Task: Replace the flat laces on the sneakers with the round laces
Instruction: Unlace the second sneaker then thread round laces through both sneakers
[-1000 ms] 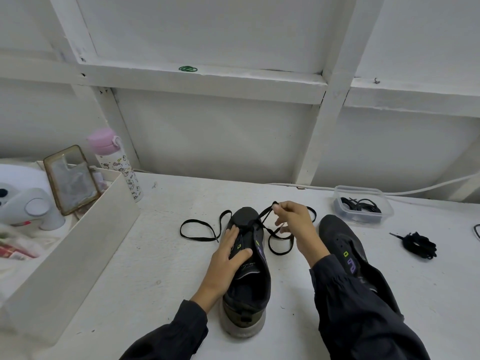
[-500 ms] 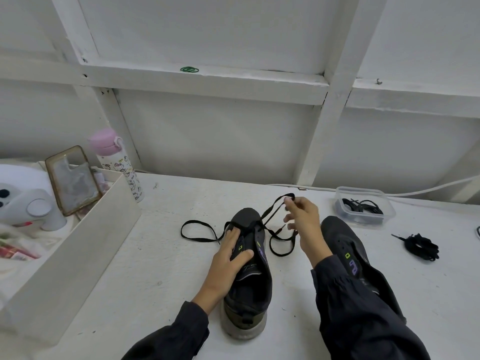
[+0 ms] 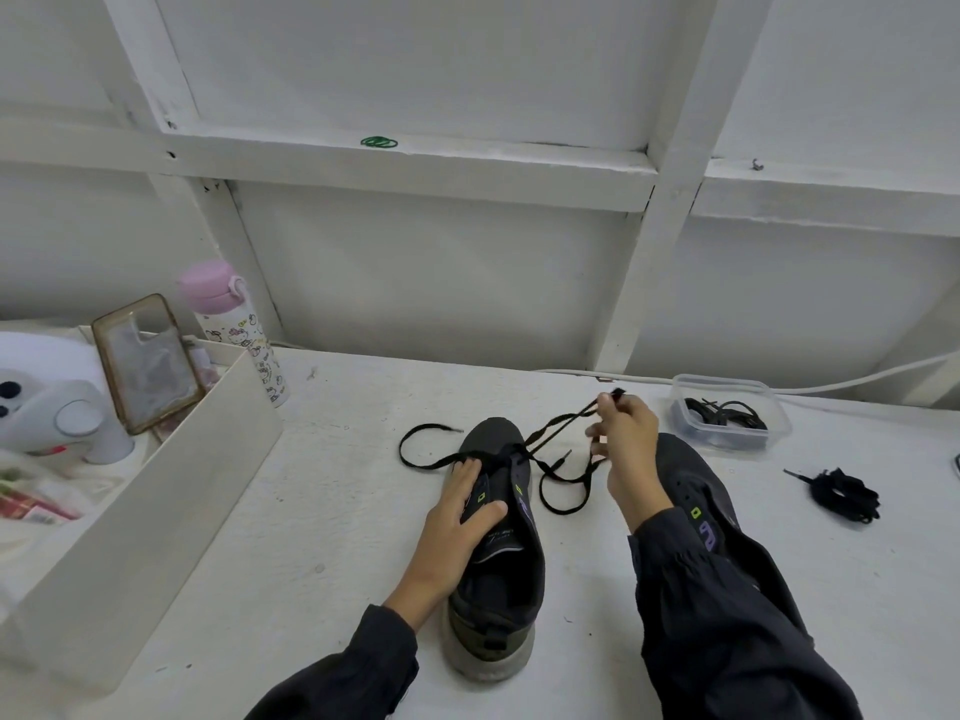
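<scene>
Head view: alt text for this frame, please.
The right hand pinches a flat black lace above the sneaker that the left hand holds on the white table. A second sneaker, a clear tub of laces and a lace bundle lie to the right.

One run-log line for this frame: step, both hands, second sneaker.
step: lace work on held sneaker | left hand: grips its upper | right hand: pinches lace, raised | second sneaker: no lace visible
</scene>
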A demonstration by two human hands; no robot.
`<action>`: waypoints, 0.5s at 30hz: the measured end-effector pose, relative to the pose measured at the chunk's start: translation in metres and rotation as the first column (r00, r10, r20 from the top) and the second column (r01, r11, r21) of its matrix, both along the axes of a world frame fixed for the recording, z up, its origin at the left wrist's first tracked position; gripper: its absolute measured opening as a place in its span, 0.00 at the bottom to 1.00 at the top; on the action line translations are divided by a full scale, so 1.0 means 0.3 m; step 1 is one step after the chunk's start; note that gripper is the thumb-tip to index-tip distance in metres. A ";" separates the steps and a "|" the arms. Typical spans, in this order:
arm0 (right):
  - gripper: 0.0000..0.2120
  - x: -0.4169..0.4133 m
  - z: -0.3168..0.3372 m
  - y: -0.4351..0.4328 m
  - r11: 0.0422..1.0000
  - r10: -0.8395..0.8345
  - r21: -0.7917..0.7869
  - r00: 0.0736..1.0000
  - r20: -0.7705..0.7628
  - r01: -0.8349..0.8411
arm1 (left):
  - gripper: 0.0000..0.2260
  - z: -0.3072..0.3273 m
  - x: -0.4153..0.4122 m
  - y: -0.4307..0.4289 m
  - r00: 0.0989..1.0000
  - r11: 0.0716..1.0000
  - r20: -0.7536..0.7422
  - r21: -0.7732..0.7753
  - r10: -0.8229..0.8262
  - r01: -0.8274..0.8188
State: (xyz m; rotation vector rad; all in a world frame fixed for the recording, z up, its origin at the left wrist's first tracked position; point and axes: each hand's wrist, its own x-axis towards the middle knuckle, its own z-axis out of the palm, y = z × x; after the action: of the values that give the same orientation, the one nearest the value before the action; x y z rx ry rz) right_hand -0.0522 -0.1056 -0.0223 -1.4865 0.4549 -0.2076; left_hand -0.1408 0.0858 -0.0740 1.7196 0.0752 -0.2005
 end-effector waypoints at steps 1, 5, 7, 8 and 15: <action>0.06 -0.001 -0.001 -0.007 1.000 -0.001 -0.004 1.000 -0.016 0.001 | 0.35 0.001 0.000 -0.001 1.000 1.000 -0.003 -0.001 0.001 -0.001; 0.16 -0.043 -0.017 0.015 0.874 0.399 -0.173 0.873 -0.279 -0.455 | 0.31 -0.003 0.006 -0.003 1.000 1.000 0.004 0.010 -0.001 0.001; 0.14 -0.066 -0.038 0.043 0.781 0.522 -0.201 0.795 -0.309 -0.591 | 0.32 0.001 0.006 -0.003 1.000 1.000 0.005 0.020 0.003 -0.003; 0.13 -0.072 -0.047 0.054 0.773 0.538 -0.210 0.794 -0.282 -0.599 | 0.32 0.001 0.007 -0.003 1.000 1.000 0.003 0.021 0.005 -0.005; 0.11 -0.035 -0.014 0.036 0.866 0.412 -0.228 0.893 -0.179 -0.445 | 0.28 -0.002 0.004 0.001 1.000 1.000 0.004 0.018 -0.011 0.010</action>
State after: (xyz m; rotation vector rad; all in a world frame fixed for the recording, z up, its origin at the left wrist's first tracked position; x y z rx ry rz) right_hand -0.0627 -0.0949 -0.0264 -1.8307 0.1861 0.1895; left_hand -0.1395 0.0860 -0.0744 1.7389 0.0650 -0.2043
